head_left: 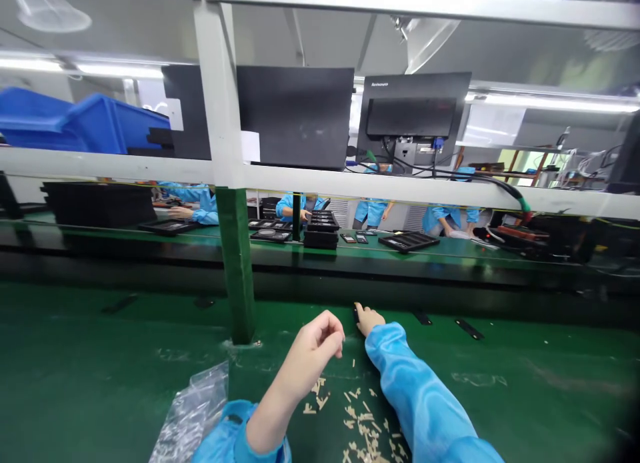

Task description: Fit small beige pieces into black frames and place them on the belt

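My right hand (369, 320) reaches to the far side of the green bench, fingers closed at a small dark piece (356, 315) that is mostly hidden by them. Closer to me, my left hand (316, 348) is raised above the bench with fingers and thumb curled together; whatever they may hold is hidden. Below the hands lie many small beige pieces (369, 436), scattered loosely. A clear plastic bag (193, 410) rests to the left of my left forearm. Dark flat strips lie to the right, one black strip (469, 328) farthest out.
A green-wrapped post (239, 266) rises from the bench left of my hands. Behind runs a dark ledge (320, 286). Beyond it, several people in blue sleeves work near black trays (409, 241). Monitors (295, 116) hang above, beside a blue bin (95, 123).
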`<state>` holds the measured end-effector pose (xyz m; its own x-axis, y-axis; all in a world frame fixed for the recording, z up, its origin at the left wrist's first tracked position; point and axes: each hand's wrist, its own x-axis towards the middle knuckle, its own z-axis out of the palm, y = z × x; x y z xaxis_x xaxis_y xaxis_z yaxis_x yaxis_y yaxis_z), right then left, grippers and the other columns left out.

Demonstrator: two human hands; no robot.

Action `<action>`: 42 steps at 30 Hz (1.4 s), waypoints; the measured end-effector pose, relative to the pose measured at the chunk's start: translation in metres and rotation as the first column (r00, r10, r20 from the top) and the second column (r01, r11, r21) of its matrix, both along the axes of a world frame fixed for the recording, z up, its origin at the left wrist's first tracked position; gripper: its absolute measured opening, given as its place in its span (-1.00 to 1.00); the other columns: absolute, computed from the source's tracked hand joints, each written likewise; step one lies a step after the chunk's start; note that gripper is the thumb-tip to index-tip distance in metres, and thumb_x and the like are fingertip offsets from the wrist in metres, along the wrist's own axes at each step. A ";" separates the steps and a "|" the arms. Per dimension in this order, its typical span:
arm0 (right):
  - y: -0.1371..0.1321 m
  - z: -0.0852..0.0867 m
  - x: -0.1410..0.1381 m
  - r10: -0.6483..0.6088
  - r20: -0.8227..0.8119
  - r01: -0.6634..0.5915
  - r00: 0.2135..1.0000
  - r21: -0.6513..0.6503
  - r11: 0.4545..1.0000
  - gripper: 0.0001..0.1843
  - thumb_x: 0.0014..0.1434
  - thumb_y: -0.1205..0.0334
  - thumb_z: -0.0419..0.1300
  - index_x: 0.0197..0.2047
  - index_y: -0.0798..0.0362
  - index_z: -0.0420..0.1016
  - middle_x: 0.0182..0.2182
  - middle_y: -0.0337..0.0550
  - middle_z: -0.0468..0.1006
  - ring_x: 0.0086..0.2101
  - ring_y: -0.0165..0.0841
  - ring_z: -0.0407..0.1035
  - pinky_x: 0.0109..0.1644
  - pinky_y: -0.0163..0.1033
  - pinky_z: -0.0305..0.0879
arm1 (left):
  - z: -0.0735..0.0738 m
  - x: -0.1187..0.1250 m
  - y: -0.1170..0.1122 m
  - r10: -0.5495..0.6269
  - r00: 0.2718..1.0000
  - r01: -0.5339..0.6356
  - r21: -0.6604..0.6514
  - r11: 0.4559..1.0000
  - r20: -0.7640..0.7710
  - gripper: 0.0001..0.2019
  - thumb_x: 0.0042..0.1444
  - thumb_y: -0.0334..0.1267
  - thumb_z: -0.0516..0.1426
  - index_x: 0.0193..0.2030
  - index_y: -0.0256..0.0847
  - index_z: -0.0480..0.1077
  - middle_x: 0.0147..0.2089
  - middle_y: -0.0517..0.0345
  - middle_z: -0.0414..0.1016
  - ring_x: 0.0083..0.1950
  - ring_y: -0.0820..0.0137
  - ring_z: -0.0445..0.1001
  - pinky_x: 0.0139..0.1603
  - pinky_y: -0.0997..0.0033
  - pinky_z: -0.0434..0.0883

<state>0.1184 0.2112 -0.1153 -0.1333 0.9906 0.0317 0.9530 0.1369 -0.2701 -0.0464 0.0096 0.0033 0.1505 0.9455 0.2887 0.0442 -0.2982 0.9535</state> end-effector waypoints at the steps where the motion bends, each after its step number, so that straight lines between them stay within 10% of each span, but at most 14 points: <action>1: 0.000 0.003 0.001 -0.001 -0.028 0.001 1.000 -0.001 1.000 -0.65 0.24 0.16 0.12 0.06 0.11 0.33 -0.01 -0.05 0.41 -0.10 -0.26 0.39 -0.06 -0.03 0.39 | 0.000 -0.001 0.000 0.002 1.000 -0.002 0.006 1.000 -0.009 -0.88 0.06 -0.27 0.02 -0.45 -0.21 0.21 -0.53 0.27 0.24 -0.44 0.47 0.24 -0.34 0.45 0.21; 7: -0.020 0.046 0.013 0.083 -0.333 -0.063 0.939 0.070 0.996 -0.65 0.25 0.23 0.11 0.09 0.11 0.28 -0.13 -0.09 0.48 -0.20 -0.32 0.43 -0.11 -0.09 0.41 | -0.001 -0.004 0.003 0.072 0.996 -0.072 0.010 0.997 -0.057 -0.88 0.06 -0.26 0.02 -0.46 -0.20 0.22 -0.53 0.28 0.24 -0.43 0.45 0.27 -0.33 0.45 0.23; 12: -0.088 0.091 0.004 0.294 -0.585 -0.181 0.756 0.245 0.952 -0.43 0.23 0.34 0.01 0.26 0.00 -0.08 -0.28 -0.24 0.53 -0.25 -0.39 0.46 -0.11 -0.21 0.40 | -0.009 0.006 0.010 0.199 0.954 -0.191 0.056 0.980 -0.223 -0.86 0.09 -0.21 0.05 -0.41 -0.21 0.30 -0.44 0.23 0.34 -0.38 0.43 0.30 -0.34 0.47 0.22; 15: -0.137 0.103 -0.004 0.491 -0.774 -0.223 0.400 0.437 0.871 -0.46 0.17 0.29 0.08 0.20 0.01 0.04 -0.36 -0.23 0.53 -0.31 -0.36 0.47 -0.17 -0.20 0.41 | -0.012 0.014 0.009 0.156 0.957 -0.134 0.107 0.985 -0.245 -0.83 0.14 -0.18 0.02 -0.34 -0.22 0.34 -0.37 0.17 0.41 -0.34 0.40 0.34 -0.30 0.45 0.26; 18: -0.170 0.103 -0.007 0.515 -0.813 -0.148 0.273 0.493 0.857 -0.50 0.15 0.29 0.13 0.15 -0.02 0.13 -0.39 -0.24 0.53 -0.38 -0.37 0.46 -0.28 -0.23 0.42 | -0.011 0.020 0.003 0.061 0.975 -0.039 0.107 0.993 -0.213 -0.76 0.20 -0.17 -0.05 -0.31 -0.25 0.36 -0.37 0.13 0.43 -0.35 0.39 0.37 -0.30 0.44 0.30; 31: -0.196 0.105 0.006 0.557 -0.724 0.009 0.407 0.613 0.790 -0.90 0.17 0.35 0.13 -0.40 0.04 0.35 -0.34 -0.16 0.43 -0.32 -0.37 0.38 -0.28 -0.26 0.38 | -0.015 0.026 -0.013 0.282 0.933 -0.209 0.301 0.930 -0.225 -0.76 0.20 -0.24 -0.03 -0.38 -0.24 0.40 -0.38 0.12 0.45 -0.37 0.41 0.41 -0.35 0.46 0.31; 42: -0.201 0.102 0.002 0.515 -0.697 0.104 0.499 0.638 0.763 -0.86 0.09 0.40 0.12 -0.45 0.02 0.27 -0.39 -0.19 0.49 -0.40 -0.37 0.42 -0.30 -0.23 0.41 | -0.021 0.033 -0.019 0.591 0.739 -0.255 0.677 0.690 -0.324 -0.68 0.17 -0.33 -0.01 -0.62 -0.20 0.27 -0.53 0.11 0.41 -0.46 0.42 0.33 -0.40 0.40 0.22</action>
